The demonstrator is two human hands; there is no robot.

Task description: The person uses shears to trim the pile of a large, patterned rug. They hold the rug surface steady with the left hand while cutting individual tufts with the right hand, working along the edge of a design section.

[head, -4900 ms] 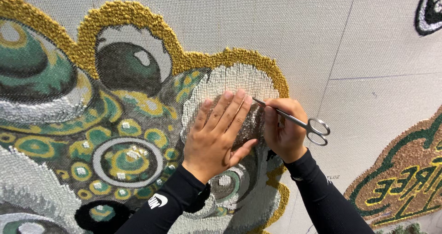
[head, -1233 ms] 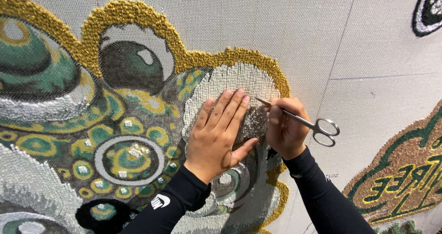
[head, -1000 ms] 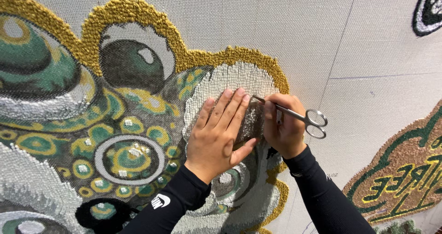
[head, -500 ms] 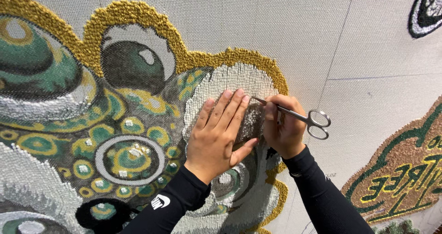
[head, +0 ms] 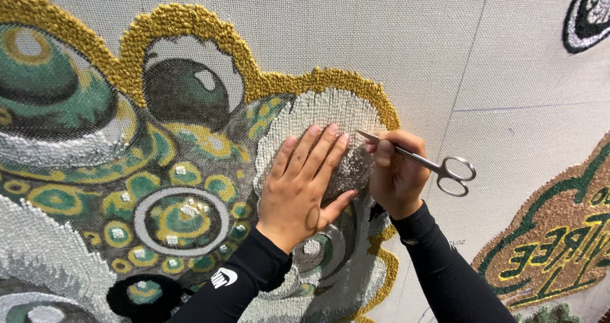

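A large tufted rug (head: pixel 190 139) with green, gold, grey and white patterns stretches across a white backing cloth. My left hand (head: pixel 304 183) lies flat on a grey-white patch of the pile, fingers together and pointing up. My right hand (head: pixel 395 174) is right beside it, closed around small silver scissors (head: pixel 419 160). The scissor tips point up-left toward the pile near my left fingertips, and the finger loops stick out to the right. Both arms wear black sleeves.
Bare white backing cloth (head: pixel 508 94) fills the upper right, crossed by thin drawn lines. Another tufted piece in brown, green and gold (head: pixel 559 234) sits at the lower right. A dark tufted shape (head: pixel 588 15) shows in the top right corner.
My right hand has shifted the scissors slightly back and forth at the same spot on the pile. My left hand has stayed flat in place.
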